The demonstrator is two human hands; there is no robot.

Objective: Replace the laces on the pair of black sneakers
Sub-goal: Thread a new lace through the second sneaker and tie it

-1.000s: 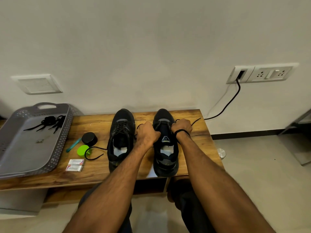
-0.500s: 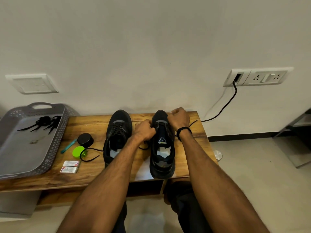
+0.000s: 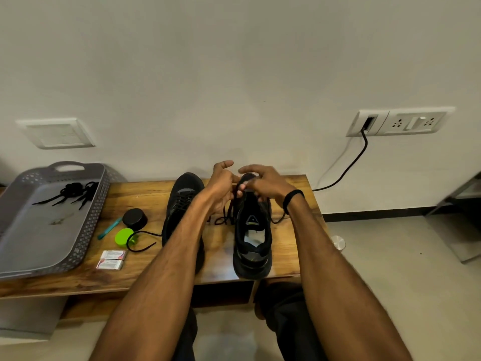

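Observation:
Two black sneakers stand side by side on the wooden table (image 3: 291, 259). The left sneaker (image 3: 182, 201) is laced, and one loose lace end (image 3: 140, 239) trails off it to the left. The right sneaker (image 3: 252, 235) has its tongue up, with a black lace (image 3: 229, 214) hanging down its left side. My left hand (image 3: 223, 186) and my right hand (image 3: 263, 183) meet over that shoe's toe end, both pinching the lace. The lace's other end (image 3: 278, 220) lies to the right of the shoe.
A grey perforated tray (image 3: 23, 246) at the left holds a bundle of black laces (image 3: 73, 191). Beside it lie a black round lid (image 3: 134, 218), a green cap (image 3: 124, 237), a teal stick (image 3: 109, 227) and two small boxes (image 3: 111, 259). A black cable (image 3: 348, 168) runs to a wall socket.
Both hands have risen from the sides of the right sneaker and come together above its toe, drawing the lace up. The view has shifted slightly.

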